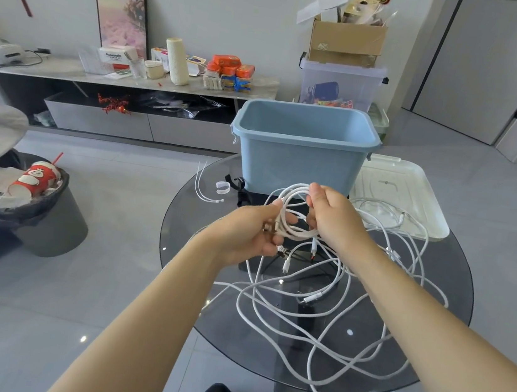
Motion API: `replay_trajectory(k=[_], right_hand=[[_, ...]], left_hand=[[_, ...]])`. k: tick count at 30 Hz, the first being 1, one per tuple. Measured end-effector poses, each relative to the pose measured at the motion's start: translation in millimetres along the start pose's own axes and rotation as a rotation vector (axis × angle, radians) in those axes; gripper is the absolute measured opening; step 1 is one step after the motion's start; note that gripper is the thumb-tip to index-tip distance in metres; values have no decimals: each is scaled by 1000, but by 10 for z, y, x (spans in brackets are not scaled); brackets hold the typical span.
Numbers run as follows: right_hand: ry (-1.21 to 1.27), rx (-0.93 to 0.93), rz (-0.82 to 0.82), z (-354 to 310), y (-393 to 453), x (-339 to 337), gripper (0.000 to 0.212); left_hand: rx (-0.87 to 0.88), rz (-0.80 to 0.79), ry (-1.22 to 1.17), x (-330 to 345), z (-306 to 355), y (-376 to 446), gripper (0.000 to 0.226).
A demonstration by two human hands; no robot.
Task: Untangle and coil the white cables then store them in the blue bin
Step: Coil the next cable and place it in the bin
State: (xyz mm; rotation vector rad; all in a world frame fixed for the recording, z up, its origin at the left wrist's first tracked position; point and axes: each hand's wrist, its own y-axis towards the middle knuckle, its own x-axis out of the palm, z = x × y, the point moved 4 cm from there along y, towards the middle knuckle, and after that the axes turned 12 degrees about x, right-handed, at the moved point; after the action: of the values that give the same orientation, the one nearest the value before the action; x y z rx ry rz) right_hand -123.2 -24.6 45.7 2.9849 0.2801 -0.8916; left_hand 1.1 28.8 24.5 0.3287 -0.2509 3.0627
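Left hand [247, 232] and right hand [330, 216] both grip a round coil [295, 207] of braided white cable.

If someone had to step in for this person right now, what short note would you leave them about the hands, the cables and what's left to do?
Left hand: holds the coil of white cable low down, near a plug.
Right hand: pinches the top of the same coil, above the glass table.
Loose cables: still tangled across the table, one loop hanging over the near edge.
Blue bin: stands behind the hands; nothing shows in the part of its inside that is visible.
Done: one coil partly wound.
Left: finish this coil, untangle and coil the rest, put all in the bin.
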Motion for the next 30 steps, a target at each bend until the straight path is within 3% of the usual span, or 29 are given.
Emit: replay_trajectory(k=[6,10,13,16,21,30], right_hand=[[26,47,-162,94,41,2,39],[-72,53,-260,109,34,12,38],[-250,-2,-277,70,18,32,39],[-353,-37,-312,24,-13,64,39],[-351,-81,-310,-39,-56,95,37],[-255,-127,-186,-118,-6,206,37]], left_hand=[[-83,-41,232,-232,41,-35,48],[74,118,344,-372,156,-33,36],[320,151,751,-354,291,-54,33],[465,37,1163,-197,298,-52,35],[409,-39,1154,-63,158,-48,22],[438,142,932,-131,220,-65,28]])
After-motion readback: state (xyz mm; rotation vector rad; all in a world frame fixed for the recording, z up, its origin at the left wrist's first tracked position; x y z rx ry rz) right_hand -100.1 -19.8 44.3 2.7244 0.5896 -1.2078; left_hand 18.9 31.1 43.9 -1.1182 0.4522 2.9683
